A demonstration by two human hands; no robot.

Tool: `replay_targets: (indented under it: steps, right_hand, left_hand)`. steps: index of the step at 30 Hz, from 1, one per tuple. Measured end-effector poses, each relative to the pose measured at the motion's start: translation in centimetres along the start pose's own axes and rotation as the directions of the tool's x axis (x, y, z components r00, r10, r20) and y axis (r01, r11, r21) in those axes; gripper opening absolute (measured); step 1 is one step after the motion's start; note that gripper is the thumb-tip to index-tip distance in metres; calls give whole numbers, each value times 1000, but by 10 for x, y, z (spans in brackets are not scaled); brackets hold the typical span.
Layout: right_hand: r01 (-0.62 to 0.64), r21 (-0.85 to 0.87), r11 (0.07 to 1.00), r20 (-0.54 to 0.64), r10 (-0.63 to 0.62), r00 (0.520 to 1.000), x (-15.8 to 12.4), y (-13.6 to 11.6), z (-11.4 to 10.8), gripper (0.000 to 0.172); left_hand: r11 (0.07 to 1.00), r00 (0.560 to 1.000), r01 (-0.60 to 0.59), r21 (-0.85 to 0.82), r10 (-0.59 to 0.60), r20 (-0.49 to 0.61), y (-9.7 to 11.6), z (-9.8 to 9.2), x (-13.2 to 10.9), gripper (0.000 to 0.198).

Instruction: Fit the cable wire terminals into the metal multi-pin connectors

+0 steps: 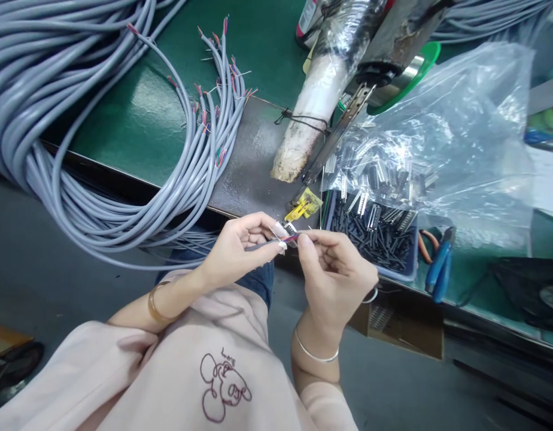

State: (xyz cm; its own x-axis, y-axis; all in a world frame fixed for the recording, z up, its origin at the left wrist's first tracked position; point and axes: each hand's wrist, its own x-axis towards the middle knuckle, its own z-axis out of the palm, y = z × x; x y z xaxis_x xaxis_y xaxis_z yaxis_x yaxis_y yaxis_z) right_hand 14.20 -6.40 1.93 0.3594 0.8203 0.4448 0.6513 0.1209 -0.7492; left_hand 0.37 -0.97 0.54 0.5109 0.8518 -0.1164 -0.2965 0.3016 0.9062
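Observation:
Between thumb and fingers, my left hand [241, 244] grips the end of a grey cable [257, 245], with white wrapping on the fingertips. My right hand [333, 269] pinches the thin coloured wires [291, 237] that come out of that cable end. A small black and white connector [289, 228] shows just behind the wires; I cannot tell which fingers bear it. Right beyond my fingertips sits a yellow clip-like piece [303, 205] at the table edge, under the metal tip of a soldering iron [337, 134].
A thick bundle of grey cables [79, 78] hangs over the table's left side, stripped ends on top. At right stand a bin of black tubes [375, 239], a clear plastic bag [460, 137] with connectors, blue-handled pliers [440, 266] and a green-rimmed solder spool [406, 84].

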Motion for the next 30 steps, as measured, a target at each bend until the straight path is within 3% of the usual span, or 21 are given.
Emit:
replay_targets:
  steps: [3,6,10,12,17,21,26,30]
  right_hand:
    - [-70,82,994,54,65,996,-2,5,2,11]
    - [-105,60,993,148,95,984,-4,9,1,12]
    - [3,11,1000,-95,-2,995,-9,11,-3,11]
    - [88,-47,995,-133,-93,987,-11,10,-5,20]
    - [237,-138,962,62,-230,971,-11,5,-7,20]
    - [199,-178,964,45,-194,980,-12,5,-9,19]
    - [212,-239,948,99,-193,976,-11,7,-13,16]
    - [381,-351,855,124,-361,924,-8,6,-14,13]
  left_hand:
    - [994,998,64,-91,-62,22,1,-3,-2,20]
    - [988,996,86,-129,-87,2,0,-4,-4,28]
    - [992,997,83,-97,-83,8,-4,-3,-5,27]
    - [992,996,91,-89,-90,19,-6,-2,-5,28]
    - [994,996,93,-52,-93,3,-7,1,-8,29]
    - [996,996,90,-11,-90,-11,-5,2,-10,24]
    - [998,1000,-3,68,4,-8,-7,2,-10,17]
    - [953,988,-131,274,148,-43,-14,2,-11,7]
